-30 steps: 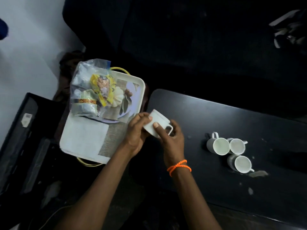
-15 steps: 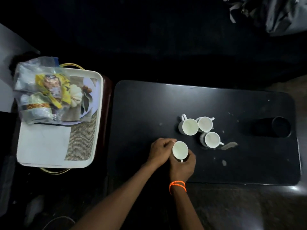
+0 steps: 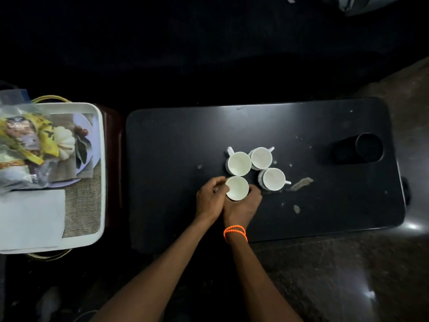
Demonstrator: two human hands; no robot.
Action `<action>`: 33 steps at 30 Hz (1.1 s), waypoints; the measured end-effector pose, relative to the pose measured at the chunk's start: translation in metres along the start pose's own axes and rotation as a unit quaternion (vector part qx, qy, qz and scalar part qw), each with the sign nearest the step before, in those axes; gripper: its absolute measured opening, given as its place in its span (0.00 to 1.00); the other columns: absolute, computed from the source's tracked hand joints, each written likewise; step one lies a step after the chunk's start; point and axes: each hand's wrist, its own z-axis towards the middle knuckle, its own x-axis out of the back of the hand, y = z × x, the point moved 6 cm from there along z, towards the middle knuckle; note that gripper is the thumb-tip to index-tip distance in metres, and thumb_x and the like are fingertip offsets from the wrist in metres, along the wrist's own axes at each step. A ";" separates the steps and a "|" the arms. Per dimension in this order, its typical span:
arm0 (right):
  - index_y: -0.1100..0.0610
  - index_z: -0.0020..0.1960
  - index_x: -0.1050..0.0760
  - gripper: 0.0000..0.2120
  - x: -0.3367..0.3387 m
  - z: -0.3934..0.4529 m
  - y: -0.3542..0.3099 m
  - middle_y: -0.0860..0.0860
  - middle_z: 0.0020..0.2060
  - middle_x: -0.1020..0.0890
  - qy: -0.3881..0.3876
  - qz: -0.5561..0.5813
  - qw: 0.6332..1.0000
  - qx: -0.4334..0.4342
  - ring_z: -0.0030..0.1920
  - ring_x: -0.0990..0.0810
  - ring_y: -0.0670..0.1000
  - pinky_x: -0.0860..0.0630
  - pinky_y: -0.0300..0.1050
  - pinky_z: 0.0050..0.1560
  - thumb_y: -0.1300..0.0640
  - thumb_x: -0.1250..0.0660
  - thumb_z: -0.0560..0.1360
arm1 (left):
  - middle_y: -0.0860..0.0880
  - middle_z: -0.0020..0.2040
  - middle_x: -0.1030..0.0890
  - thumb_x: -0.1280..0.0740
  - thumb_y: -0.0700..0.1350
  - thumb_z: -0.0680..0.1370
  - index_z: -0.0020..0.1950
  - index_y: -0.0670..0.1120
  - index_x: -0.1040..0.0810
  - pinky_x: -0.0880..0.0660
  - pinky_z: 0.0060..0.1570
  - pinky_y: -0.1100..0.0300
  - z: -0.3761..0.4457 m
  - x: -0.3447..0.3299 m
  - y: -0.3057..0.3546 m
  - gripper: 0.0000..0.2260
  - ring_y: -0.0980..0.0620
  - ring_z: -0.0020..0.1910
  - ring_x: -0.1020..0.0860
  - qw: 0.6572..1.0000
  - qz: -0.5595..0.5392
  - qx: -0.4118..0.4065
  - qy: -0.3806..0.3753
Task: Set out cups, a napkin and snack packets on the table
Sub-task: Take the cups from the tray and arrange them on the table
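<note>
Both my hands hold one white cup (image 3: 237, 188) upright on the black table (image 3: 176, 145). My left hand (image 3: 210, 198) wraps its left side and my right hand (image 3: 242, 205), with an orange band at the wrist, grips its near right side. Three more white cups (image 3: 239, 163) (image 3: 261, 158) (image 3: 271, 179) stand close together just beyond it. To the left, a white tray (image 3: 98, 159) carries a clear bag of snack packets (image 3: 25, 145) and a white napkin (image 3: 30, 219).
A dark cylinder (image 3: 369, 147) lies near the table's far right. Crumbs and a scrap (image 3: 301, 183) dot the table to the right of the cups. The tray rests on a stand beside the table's left edge.
Both hands carried the white cup from over the tray to the table, then slid it closer to the other three cups. The camera view swung right.
</note>
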 end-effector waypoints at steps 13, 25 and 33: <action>0.58 0.58 0.20 0.15 0.101 0.035 0.054 0.58 0.54 0.19 0.095 0.075 0.992 -0.044 0.51 0.18 0.54 0.25 0.25 0.44 0.69 0.28 0.73 | 0.50 0.54 0.17 0.33 0.45 0.81 0.59 0.45 0.17 0.25 0.55 0.69 -0.057 -0.064 0.074 0.09 0.57 0.50 0.20 0.962 0.051 -0.263 0.059; 0.57 0.53 0.15 0.09 0.080 0.136 -0.003 0.51 0.47 0.13 -0.138 0.009 0.989 0.058 0.47 0.17 0.49 0.21 0.45 0.50 0.58 0.34 0.78 | 0.39 0.65 0.19 0.41 0.70 0.75 0.70 0.45 0.30 0.25 0.67 0.40 -0.060 -0.143 0.019 0.35 0.37 0.65 0.20 0.992 -0.043 0.108 -0.045; 0.50 0.64 0.18 0.15 0.090 0.128 0.033 0.49 0.57 0.18 -0.179 -0.008 0.983 0.048 0.60 0.20 0.49 0.25 0.46 0.64 0.55 0.33 0.78 | 0.48 0.72 0.21 0.47 0.73 0.77 0.80 0.58 0.36 0.25 0.70 0.41 -0.058 -0.147 0.020 0.35 0.42 0.68 0.21 0.996 -0.070 0.028 -0.043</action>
